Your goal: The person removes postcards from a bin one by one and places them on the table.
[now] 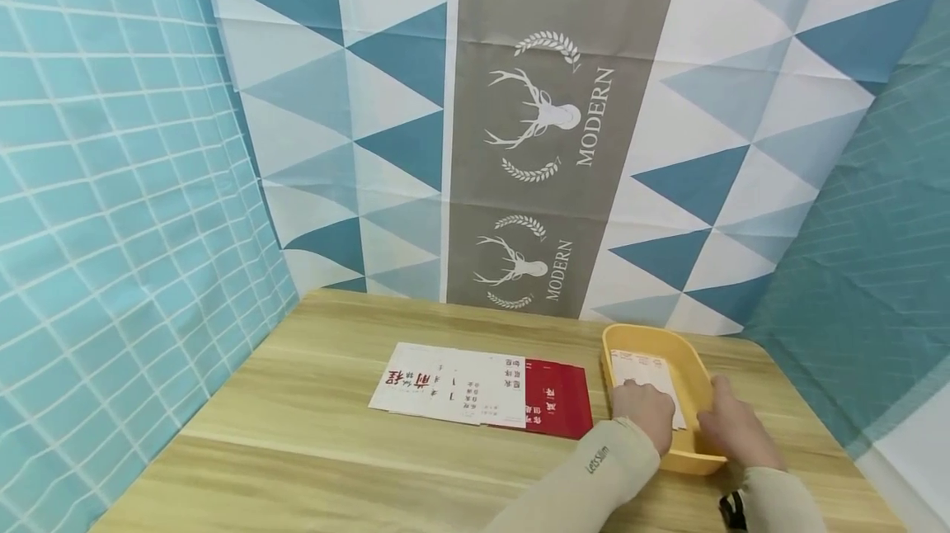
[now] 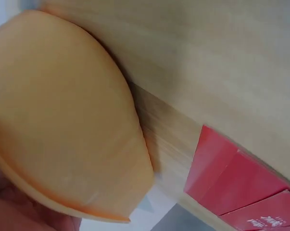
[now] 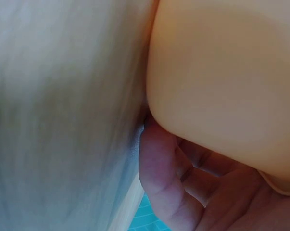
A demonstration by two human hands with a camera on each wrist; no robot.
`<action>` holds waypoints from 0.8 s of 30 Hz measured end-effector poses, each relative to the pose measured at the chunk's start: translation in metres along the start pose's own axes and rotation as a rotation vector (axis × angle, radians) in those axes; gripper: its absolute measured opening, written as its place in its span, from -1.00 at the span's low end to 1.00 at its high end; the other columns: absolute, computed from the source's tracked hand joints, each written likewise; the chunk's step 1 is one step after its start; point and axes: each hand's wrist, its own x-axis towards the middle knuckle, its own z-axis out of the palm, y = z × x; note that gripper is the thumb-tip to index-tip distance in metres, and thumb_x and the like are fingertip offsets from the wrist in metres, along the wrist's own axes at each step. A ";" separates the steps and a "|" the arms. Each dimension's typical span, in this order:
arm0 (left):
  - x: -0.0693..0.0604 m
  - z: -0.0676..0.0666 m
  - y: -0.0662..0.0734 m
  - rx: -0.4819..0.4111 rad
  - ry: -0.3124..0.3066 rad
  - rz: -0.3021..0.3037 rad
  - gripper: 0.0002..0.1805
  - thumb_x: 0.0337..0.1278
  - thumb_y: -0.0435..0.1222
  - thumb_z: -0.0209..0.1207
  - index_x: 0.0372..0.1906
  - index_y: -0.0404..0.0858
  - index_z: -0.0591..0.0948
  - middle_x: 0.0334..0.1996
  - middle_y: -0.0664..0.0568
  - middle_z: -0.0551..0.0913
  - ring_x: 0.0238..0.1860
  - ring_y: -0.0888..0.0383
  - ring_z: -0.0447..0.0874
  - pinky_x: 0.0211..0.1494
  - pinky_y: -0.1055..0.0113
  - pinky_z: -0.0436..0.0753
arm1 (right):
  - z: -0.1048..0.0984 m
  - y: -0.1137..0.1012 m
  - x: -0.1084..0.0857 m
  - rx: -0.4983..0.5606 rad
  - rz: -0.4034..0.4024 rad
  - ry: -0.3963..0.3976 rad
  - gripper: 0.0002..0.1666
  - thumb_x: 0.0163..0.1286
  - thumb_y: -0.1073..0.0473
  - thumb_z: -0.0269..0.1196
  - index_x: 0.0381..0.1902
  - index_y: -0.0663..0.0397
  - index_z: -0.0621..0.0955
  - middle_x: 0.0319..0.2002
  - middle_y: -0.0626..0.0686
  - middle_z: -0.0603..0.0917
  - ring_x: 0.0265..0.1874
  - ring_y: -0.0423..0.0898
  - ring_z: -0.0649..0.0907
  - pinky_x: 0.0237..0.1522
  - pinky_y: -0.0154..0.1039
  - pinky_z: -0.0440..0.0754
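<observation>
A shallow yellow tray (image 1: 693, 368) stands on the wooden table, with a few white printed cards (image 1: 649, 368) lying in it. My left hand (image 1: 644, 413) reaches over the tray's left rim, its fingers bent down at the cards. In the left wrist view, the tray's outer wall (image 2: 72, 115) hides most of that hand's fingers (image 2: 19, 214), so what they pinch cannot be told. At the tray's right side, my right hand (image 1: 738, 426) grips the wall. In the right wrist view, its fingers (image 3: 159, 163) curl against the tray's rounded outside (image 3: 221, 91), close to the table.
Left of the tray, white cards with red and black characters (image 1: 453, 384) lie overlapping on red envelopes (image 1: 557, 401). The wooden table (image 1: 297, 434) ends at a patterned backdrop (image 1: 534, 186) behind and a blue tiled sheet (image 1: 126, 186) on the left.
</observation>
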 end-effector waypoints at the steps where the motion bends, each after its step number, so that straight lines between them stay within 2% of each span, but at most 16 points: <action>1: 0.001 0.001 0.001 0.016 -0.025 -0.013 -0.93 0.14 0.06 0.33 -0.28 0.41 0.72 -0.36 0.42 0.70 -0.27 0.30 0.62 -0.26 0.32 0.53 | 0.001 -0.001 0.000 -0.001 -0.002 0.002 -0.21 0.34 0.26 0.04 0.38 0.49 -0.02 -0.16 0.44 0.56 -0.30 0.16 0.58 -0.24 0.02 0.59; 4: 0.005 0.004 0.003 0.050 -0.040 -0.030 -0.91 0.14 0.09 0.32 -0.26 0.45 0.71 -0.38 0.44 0.69 -0.29 0.31 0.61 -0.27 0.31 0.53 | 0.002 -0.004 -0.001 -0.010 -0.016 0.014 -0.23 0.34 0.27 0.04 0.37 0.49 -0.01 -0.18 0.43 0.56 -0.31 0.15 0.57 -0.25 0.03 0.59; 9: 0.007 0.007 0.001 0.092 0.000 0.025 -0.92 0.15 0.07 0.31 -0.27 0.43 0.72 -0.38 0.42 0.70 -0.34 0.31 0.58 -0.30 0.32 0.52 | 0.000 -0.006 -0.003 -0.019 -0.038 0.032 -0.29 0.34 0.26 0.03 0.32 0.45 0.04 -0.30 0.31 0.57 -0.36 0.12 0.56 -0.30 0.02 0.55; 13: 0.005 0.009 -0.001 0.113 -0.009 0.050 -0.96 0.16 0.07 0.31 -0.29 0.38 0.73 -0.38 0.39 0.70 -0.35 0.32 0.56 -0.30 0.32 0.51 | 0.002 -0.005 -0.003 -0.005 -0.024 0.020 -0.29 0.34 0.25 0.02 0.34 0.43 0.04 -0.28 0.30 0.58 -0.35 0.11 0.56 -0.30 -0.01 0.55; 16: 0.004 0.010 -0.002 0.113 -0.029 0.061 -0.99 0.12 0.07 0.32 -0.36 0.37 0.71 -0.47 0.38 0.65 -0.43 0.32 0.52 -0.37 0.32 0.49 | 0.005 -0.004 -0.003 0.004 -0.021 0.019 -0.30 0.33 0.26 0.02 0.32 0.43 0.05 -0.31 0.27 0.56 -0.37 0.10 0.55 -0.32 -0.02 0.54; 19: 0.005 0.011 -0.003 0.106 -0.041 0.079 -0.93 0.11 0.08 0.32 -0.44 0.36 0.68 -0.58 0.37 0.58 -0.51 0.32 0.46 -0.44 0.31 0.47 | 0.006 -0.003 -0.004 0.005 -0.030 0.024 -0.31 0.33 0.26 0.02 0.32 0.43 0.05 -0.33 0.24 0.55 -0.38 0.09 0.54 -0.33 -0.02 0.53; 24: 0.006 0.011 -0.010 0.057 0.007 0.140 -0.92 0.12 0.09 0.28 -0.42 0.31 0.65 -0.61 0.33 0.56 -0.55 0.32 0.45 -0.45 0.29 0.52 | 0.003 -0.003 -0.005 -0.005 -0.044 0.036 -0.31 0.33 0.26 0.01 0.32 0.43 0.06 -0.33 0.24 0.56 -0.38 0.09 0.55 -0.33 -0.01 0.53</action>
